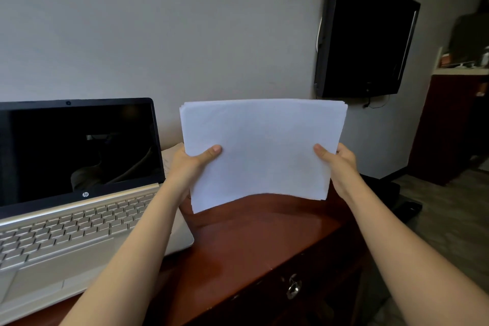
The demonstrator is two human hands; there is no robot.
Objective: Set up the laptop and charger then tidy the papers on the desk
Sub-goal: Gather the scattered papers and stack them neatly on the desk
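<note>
- The papers [260, 151], a stack of plain white sheets, are held upright over the right part of the desk [251, 241], to the right of the laptop [79, 193]
- The left hand [190, 164] grips the stack's left edge, its fingers clamped on the sheets: the thumb lies on the near face and the other fingers are hidden behind
- The right hand [340, 164] grips the right edge the same way, thumb in front and the rest out of sight behind the paper
- The stack's lower edge bows upward in the middle; whether its lower corners touch the desk cannot be told
- The sheet edges at the top are slightly fanned, not quite flush
- The laptop stands open on the left of the desk, screen dark, silver keyboard facing the person; the left forearm crosses above its right front corner
- A dark television [367, 34] hangs on the wall behind the papers, to the right
- A key [293, 287] sits in the lock on the desk's front
</note>
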